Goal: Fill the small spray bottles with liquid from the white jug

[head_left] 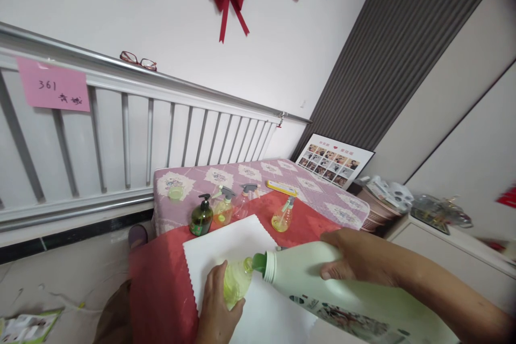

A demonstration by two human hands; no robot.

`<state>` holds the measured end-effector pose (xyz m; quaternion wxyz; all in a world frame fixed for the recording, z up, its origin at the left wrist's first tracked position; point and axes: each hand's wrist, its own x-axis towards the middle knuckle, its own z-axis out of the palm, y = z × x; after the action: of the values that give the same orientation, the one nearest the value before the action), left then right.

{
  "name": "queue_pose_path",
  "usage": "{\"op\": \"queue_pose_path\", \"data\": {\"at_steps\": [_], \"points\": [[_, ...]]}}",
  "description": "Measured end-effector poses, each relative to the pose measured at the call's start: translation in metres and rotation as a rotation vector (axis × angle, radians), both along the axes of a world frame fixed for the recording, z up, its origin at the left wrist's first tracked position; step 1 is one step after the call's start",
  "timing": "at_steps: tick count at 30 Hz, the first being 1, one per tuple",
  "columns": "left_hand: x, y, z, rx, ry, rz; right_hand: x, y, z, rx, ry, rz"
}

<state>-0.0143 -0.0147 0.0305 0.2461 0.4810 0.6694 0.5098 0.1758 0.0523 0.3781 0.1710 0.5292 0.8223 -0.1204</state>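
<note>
One left hand (pixel 220 303) clasping yellow bottle (pixel 237 282); right hand (pixel 352 258) gripping pale jug (pixel 350 298); green spout (pixel 259 263), seemingly touching bottle, needing slow tilting.

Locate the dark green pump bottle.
In the head view, left of centre, the pump bottle stands on the red cloth just beyond the white mat, with a spray bottle to its right.

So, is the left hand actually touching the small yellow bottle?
Touching. The head view shows the left hand clasping the small yellow bottle between thumb and fingers.
</note>
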Motion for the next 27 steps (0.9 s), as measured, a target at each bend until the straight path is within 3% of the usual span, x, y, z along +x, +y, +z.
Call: {"op": "queue_pose_path", "data": {"at_steps": [6,27], "points": [[-0.0008,-0.0009,0.0047,-0.056,0.045,-0.002,0.0024,0.002,-0.0021,0.019,0.004,0.027],[0.0,0.0005,-0.0022,-0.017,-0.002,-0.005,0.0025,0.0021,-0.002,0.007,0.001,0.021]]}}
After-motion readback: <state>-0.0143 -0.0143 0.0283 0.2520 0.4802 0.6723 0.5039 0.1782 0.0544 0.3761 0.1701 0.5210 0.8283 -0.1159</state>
